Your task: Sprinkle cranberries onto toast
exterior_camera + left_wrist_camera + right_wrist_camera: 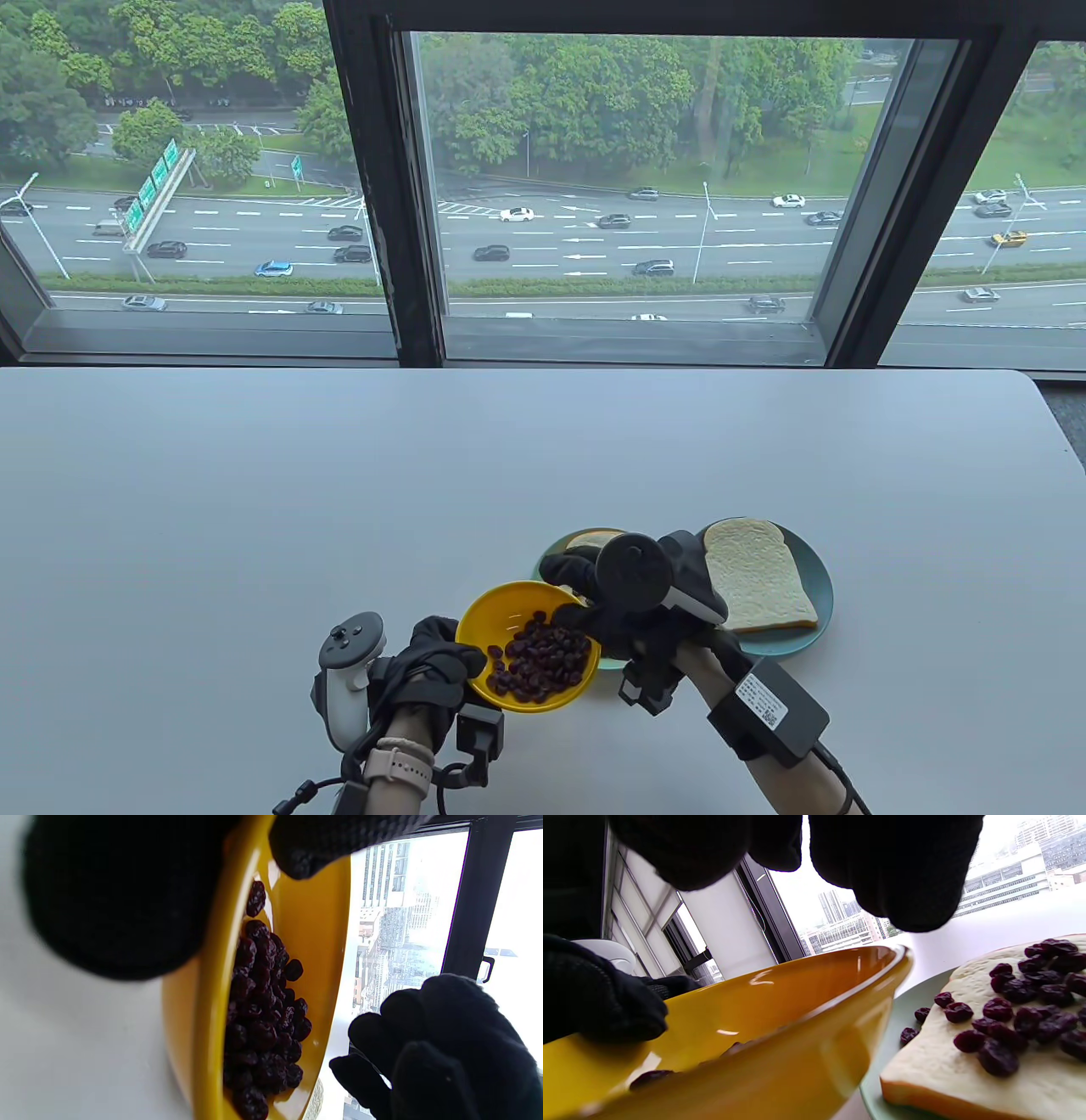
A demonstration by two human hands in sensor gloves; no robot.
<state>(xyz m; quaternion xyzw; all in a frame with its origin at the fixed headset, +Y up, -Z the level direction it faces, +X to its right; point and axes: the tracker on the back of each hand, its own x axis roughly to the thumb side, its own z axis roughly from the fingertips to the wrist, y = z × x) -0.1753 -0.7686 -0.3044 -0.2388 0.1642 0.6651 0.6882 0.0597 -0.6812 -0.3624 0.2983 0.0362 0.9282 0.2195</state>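
Your right hand (632, 594) hides most of the topped toast (988, 1052) in the table view; whether its grip is open or closed is unclear. Your left hand (433, 671) grips the yellow bowl (509, 611), tilted just beside the toast's green plate (903, 1018) on the counter (339, 509). Cranberries (543, 666) pool inside the bowl, beside your left fingertips (297, 849).

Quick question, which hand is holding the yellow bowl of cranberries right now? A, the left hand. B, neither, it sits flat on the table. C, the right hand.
A: in the table view the left hand grips the rim of the tilted yellow bowl, while the right hand hovers over the cranberries.
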